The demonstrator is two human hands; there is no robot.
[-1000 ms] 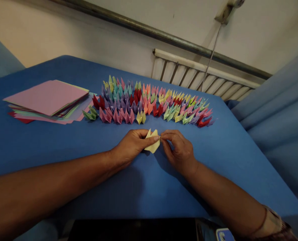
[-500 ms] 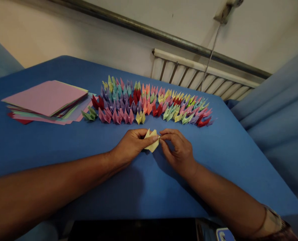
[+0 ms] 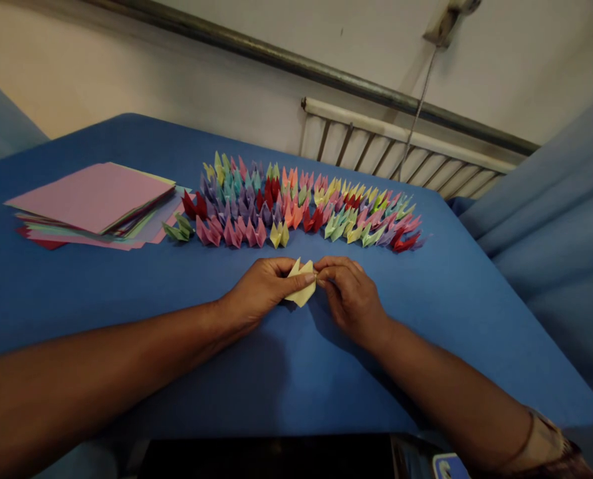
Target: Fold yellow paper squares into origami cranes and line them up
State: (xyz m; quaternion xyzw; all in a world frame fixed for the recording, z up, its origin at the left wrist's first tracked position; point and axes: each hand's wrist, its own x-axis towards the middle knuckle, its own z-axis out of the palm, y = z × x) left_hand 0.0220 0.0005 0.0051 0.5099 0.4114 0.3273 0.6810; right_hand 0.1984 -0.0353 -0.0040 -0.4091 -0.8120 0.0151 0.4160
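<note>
Both my hands meet over the blue table (image 3: 127, 293) on a small folded pale yellow paper piece (image 3: 301, 287). My left hand (image 3: 264, 289) grips it from the left, thumb and fingers closed around it. My right hand (image 3: 349, 293) pinches its right tip with curled fingers. Just beyond my hands stand rows of several finished folded paper pieces (image 3: 301, 203) in pink, purple, red, green and yellow.
A stack of coloured paper sheets (image 3: 94, 199), pink on top, lies at the far left. A radiator (image 3: 401, 153) and a pipe run along the wall behind the table. A dark object (image 3: 276, 459) sits at the near edge; blue fabric (image 3: 550, 219) hangs at right.
My right hand has shifted slightly left, closer onto the yellow piece. The piece and my left hand stay almost where they were.
</note>
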